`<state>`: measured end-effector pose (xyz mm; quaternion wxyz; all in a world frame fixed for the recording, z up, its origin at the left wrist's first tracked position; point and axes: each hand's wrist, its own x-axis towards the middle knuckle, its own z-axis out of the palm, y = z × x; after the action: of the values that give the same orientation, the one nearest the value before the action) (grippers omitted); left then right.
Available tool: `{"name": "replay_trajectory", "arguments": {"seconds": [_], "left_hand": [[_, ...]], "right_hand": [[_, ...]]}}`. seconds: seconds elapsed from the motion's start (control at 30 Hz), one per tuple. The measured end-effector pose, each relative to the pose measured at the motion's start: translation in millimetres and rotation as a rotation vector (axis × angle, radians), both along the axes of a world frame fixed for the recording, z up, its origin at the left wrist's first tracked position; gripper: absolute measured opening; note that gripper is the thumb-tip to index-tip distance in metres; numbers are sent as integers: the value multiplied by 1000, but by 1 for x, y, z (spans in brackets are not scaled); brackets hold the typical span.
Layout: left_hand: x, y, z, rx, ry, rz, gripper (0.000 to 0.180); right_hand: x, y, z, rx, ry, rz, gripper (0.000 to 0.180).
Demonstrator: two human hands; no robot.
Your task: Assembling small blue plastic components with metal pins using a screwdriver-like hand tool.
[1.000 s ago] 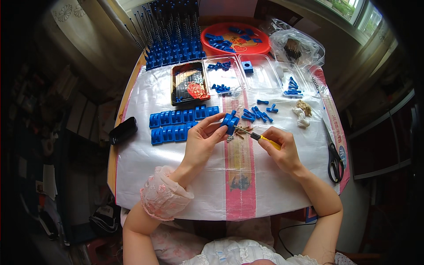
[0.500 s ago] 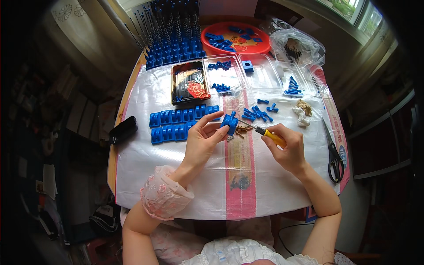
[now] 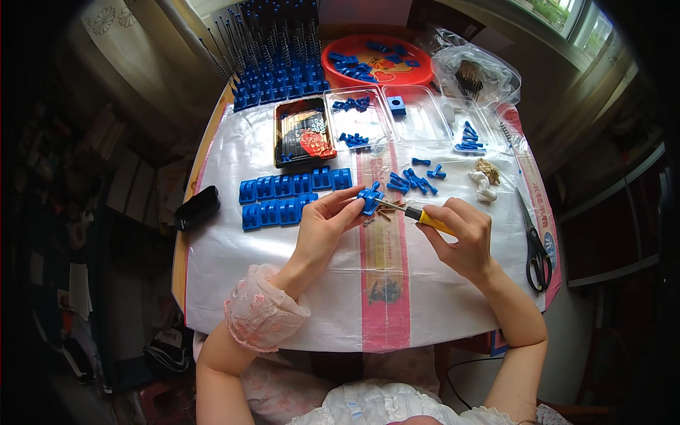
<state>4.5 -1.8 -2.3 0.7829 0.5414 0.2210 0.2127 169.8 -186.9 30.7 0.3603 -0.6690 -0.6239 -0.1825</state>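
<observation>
Above the middle of the table, my left hand (image 3: 328, 221) pinches a blue plastic bracket (image 3: 370, 200) by its left side. My right hand (image 3: 460, 236) is wrapped round the yellow and black handle of a screwdriver (image 3: 433, 220). The metal shaft points left, and its tip meets the bracket's right side; the exact contact is too small to make out. Brass-coloured screws (image 3: 386, 211) lie below the shaft, partly hidden by it. Just beyond are several loose small blue plastic pieces (image 3: 413, 181). Two rows of blue brackets (image 3: 282, 187) stand left of my left hand.
Far left, many blue assemblies with springs (image 3: 280, 78) stand upright. A red basin (image 3: 425, 74), a black tray (image 3: 283, 145) and clear plastic trays (image 3: 418, 131) line the back. Scissors (image 3: 537, 262) lie at right, near crumpled tissue (image 3: 484, 185). A black case (image 3: 197, 209) sits at left.
The bracket has been turned in my left fingers, so its shape faces differently. The screwdriver has shifted slightly, its shaft now lying flatter against the bracket.
</observation>
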Motion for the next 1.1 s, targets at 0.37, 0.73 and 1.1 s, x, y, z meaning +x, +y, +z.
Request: {"name": "replay_trajectory", "arguments": {"seconds": [0.37,0.73,1.1], "left_hand": [[-1,-2,-3,59,-47,-35,34],[-4,-3,0,118,-48,-40,34],[-4,-5,1,120,-78,-27,34]], "right_hand": [[-2,-4,5,-11,5,58,24],[-5,-2,-5,-10,310,95,21],[-7,-4,-1,-56,442,62,19]]}}
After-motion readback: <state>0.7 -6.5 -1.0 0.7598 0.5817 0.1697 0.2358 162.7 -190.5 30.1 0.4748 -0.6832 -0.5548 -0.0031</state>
